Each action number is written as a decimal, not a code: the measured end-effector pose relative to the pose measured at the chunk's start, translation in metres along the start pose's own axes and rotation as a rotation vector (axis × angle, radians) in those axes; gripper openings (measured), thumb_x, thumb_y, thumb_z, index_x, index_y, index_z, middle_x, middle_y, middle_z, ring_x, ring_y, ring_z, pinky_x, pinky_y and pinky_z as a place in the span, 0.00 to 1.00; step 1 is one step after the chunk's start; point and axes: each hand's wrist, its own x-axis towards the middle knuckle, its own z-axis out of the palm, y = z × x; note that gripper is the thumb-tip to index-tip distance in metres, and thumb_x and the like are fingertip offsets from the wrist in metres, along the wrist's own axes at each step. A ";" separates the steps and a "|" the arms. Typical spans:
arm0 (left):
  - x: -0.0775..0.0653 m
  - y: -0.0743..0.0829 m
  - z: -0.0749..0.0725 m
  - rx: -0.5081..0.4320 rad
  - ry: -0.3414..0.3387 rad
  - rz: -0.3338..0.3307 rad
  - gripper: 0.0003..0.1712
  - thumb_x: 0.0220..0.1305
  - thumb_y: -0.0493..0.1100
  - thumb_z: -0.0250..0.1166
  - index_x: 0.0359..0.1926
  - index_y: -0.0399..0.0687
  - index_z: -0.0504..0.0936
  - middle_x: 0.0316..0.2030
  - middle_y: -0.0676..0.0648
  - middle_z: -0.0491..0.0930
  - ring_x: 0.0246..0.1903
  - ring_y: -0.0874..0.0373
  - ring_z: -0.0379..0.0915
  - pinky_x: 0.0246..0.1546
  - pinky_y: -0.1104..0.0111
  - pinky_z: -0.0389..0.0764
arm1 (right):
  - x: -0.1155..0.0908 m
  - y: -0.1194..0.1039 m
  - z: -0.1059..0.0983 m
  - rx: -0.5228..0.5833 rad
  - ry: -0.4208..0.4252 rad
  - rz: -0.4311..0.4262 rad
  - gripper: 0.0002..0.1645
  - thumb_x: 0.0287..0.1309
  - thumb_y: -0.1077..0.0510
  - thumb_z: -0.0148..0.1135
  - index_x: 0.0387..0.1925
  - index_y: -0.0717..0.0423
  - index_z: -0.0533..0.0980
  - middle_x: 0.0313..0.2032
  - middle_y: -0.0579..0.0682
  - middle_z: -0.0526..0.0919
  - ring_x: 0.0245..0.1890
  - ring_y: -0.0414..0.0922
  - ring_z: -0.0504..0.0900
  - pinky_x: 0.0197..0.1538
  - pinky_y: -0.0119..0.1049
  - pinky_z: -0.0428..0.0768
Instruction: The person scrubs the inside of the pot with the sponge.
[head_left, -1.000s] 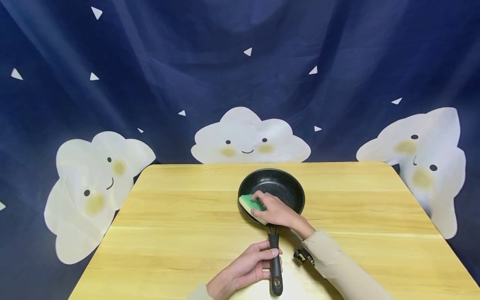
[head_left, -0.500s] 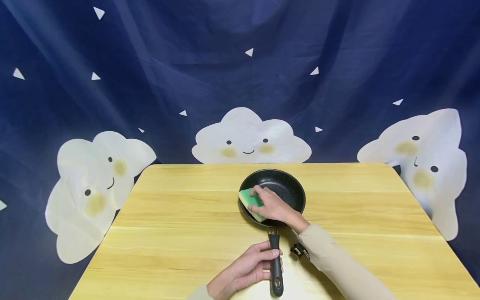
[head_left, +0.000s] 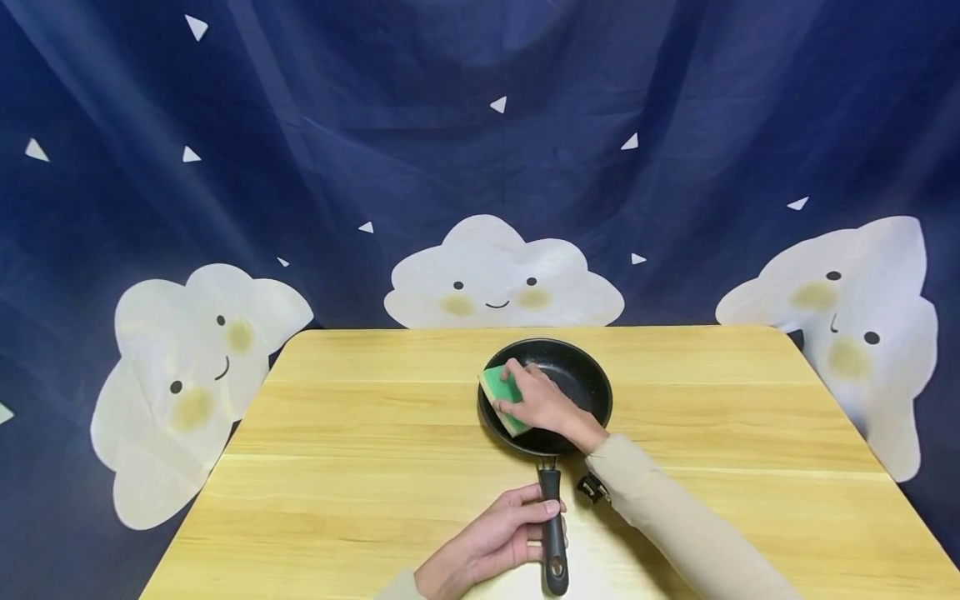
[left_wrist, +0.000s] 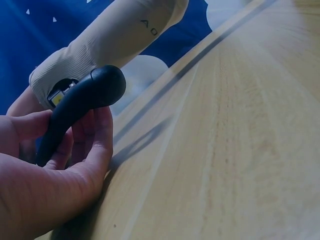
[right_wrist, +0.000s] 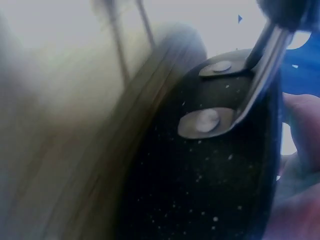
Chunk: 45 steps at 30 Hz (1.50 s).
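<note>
A black frying pan (head_left: pixel 577 375) with light specks sits on the table, its handle (head_left: pixel 552 533) pointing toward the person. My left hand (head_left: pixel 498 537) grips that handle, thumb on top and fingers beneath; the left wrist view shows the handle's rounded end (left_wrist: pixel 107 85) rising past the fingers. Inside the pan at its left side, my right hand (head_left: pixel 542 402) holds a green and pale yellow sponge (head_left: pixel 501 392) between thumb and fingers. The sponge lies tilted against the pan's left wall. From the right wrist, the pan's outer side (right_wrist: pixel 200 175) and riveted bracket (right_wrist: pixel 207 121) hide the sponge.
The wooden table (head_left: pixel 360 467) stretches out on both sides of the pan. A small black device (head_left: pixel 592 488) sits at the right cuff, close beside the handle. Behind the table hangs a dark blue curtain (head_left: pixel 420 125) with white clouds.
My right hand and the sponge have slid up along the pan's left inner side, away from the handle. The left hand keeps its grip, and the pan has hardly moved.
</note>
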 end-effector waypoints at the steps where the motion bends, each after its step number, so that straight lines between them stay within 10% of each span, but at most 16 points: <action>1: 0.000 0.000 0.000 0.000 0.000 0.002 0.20 0.75 0.42 0.61 0.61 0.38 0.72 0.42 0.50 0.78 0.39 0.61 0.79 0.41 0.64 0.83 | 0.001 0.001 0.000 0.001 0.003 0.004 0.24 0.65 0.49 0.71 0.53 0.50 0.68 0.46 0.59 0.73 0.39 0.53 0.75 0.35 0.43 0.77; 45: 0.002 -0.003 0.004 0.011 0.024 0.029 0.13 0.74 0.41 0.61 0.54 0.40 0.75 0.37 0.51 0.77 0.36 0.61 0.80 0.38 0.65 0.83 | 0.009 0.030 -0.015 -0.395 0.198 -0.127 0.26 0.55 0.62 0.77 0.52 0.51 0.73 0.47 0.64 0.72 0.40 0.59 0.71 0.35 0.48 0.70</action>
